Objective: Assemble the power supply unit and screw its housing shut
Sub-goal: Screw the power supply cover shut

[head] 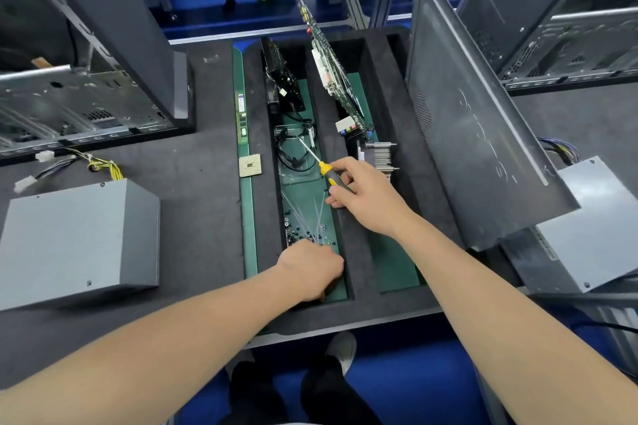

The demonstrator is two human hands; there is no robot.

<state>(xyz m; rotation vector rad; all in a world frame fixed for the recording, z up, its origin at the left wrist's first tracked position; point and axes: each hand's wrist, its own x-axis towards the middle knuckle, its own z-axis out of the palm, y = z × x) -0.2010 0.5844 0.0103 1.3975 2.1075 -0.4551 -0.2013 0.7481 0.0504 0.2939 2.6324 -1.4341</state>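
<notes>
**Both hands at the parts tray**

The left hand [310, 269] curls down among loose screws [307, 235] at the near end of the foam tray [357, 272]; whether it pinches one I cannot tell. Further in, the right hand [366, 197] grips the screwdriver [325, 170] (yellow-and-black handle). The power supply unit [79, 238] sits well left, on the table [200, 217].

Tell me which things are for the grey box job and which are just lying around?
For the job: power supply unit, screwdriver in the right hand, small screws by the left hand.
Just lying about: processor chip, memory stick, upright circuit board, heatsink, leaning side panel.
</notes>
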